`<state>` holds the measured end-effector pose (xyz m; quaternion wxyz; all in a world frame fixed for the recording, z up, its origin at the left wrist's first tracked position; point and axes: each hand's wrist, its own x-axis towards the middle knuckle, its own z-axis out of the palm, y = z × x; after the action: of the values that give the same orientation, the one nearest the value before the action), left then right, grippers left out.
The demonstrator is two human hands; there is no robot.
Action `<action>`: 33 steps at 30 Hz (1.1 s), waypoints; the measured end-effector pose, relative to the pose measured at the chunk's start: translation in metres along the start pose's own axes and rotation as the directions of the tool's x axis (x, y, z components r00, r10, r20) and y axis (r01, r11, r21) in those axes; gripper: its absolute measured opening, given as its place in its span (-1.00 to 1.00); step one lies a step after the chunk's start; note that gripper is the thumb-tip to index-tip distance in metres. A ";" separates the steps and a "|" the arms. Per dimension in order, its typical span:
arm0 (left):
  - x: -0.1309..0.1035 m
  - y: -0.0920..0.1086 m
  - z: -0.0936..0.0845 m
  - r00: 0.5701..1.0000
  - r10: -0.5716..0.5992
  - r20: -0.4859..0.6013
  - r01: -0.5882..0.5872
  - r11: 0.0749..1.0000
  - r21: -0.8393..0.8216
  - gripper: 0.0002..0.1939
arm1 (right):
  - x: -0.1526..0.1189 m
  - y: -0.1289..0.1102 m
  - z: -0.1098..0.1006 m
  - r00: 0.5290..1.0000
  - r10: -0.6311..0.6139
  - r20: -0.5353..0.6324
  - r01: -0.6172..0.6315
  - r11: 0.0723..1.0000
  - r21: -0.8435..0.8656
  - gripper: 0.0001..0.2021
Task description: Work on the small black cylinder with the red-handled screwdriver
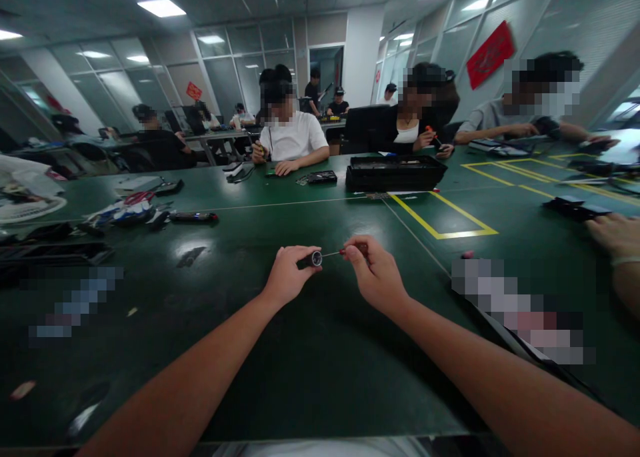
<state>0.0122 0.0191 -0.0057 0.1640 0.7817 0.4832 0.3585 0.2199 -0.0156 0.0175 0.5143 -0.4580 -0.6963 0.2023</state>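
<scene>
Over the dark green table (310, 377), my left hand (289, 274) is closed on a small dark cylindrical part (316, 258). Its round, light-rimmed end faces me. My right hand (377, 277) grips a thin screwdriver (332, 253) by its reddish handle, much of which the fingers cover. The slim metal shaft points left, its tip at or very near the cylinder's rim; whether they touch I cannot tell. Both hands are close together, a little above the tabletop.
A black open box (395, 174) stands across the table, near yellow tape lines (467, 234). Cables and tools (127, 207) lie left, beside a dark pen-like tool (194, 217). Co-workers sit opposite; another person's hand (617, 236) rests at the right edge.
</scene>
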 end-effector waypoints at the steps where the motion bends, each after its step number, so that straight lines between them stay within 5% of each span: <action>1: 0.000 0.001 0.000 1.000 -0.001 -0.001 0.001 1.000 -0.001 -0.61 | 0.000 0.001 0.000 1.000 0.009 0.002 -0.009 1.000 0.010 -0.82; 8: 0.000 0.005 -0.001 1.000 -0.001 0.017 0.001 1.000 -0.011 -0.61 | 0.002 0.002 0.001 0.999 0.046 -0.018 -0.045 0.998 0.049 -0.81; 15: -0.001 0.005 -0.002 1.000 -0.009 0.026 0.009 1.000 -0.002 -0.60 | 0.007 -0.001 -0.005 0.990 0.128 -0.065 -0.136 0.981 -0.139 -0.60; 22: 0.001 0.001 -0.001 1.000 -0.017 0.003 0.017 1.000 -0.011 -0.60 | 0.003 0.003 0.000 0.997 0.075 0.032 -0.077 0.994 0.077 -0.87; 26: 0.001 0.000 -0.001 0.999 -0.041 -0.008 0.041 0.999 -0.016 -0.59 | 0.003 0.002 0.000 0.993 0.093 0.066 -0.095 0.995 0.026 -0.79; 29: 0.001 0.000 -0.001 1.000 -0.029 0.000 0.029 0.999 -0.016 -0.60 | 0.004 0.003 0.000 0.991 0.124 0.042 -0.123 0.992 -0.038 -0.70; 33: 0.000 -0.001 -0.001 0.999 -0.036 -0.006 0.036 0.999 -0.020 -0.59 | 0.003 0.007 0.002 0.992 0.122 -0.036 -0.119 0.991 0.067 -0.82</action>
<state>0.0113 0.0192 -0.0055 0.1766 0.7701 0.4941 0.3628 0.2206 -0.0091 0.0134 0.5295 -0.4862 -0.6500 0.2464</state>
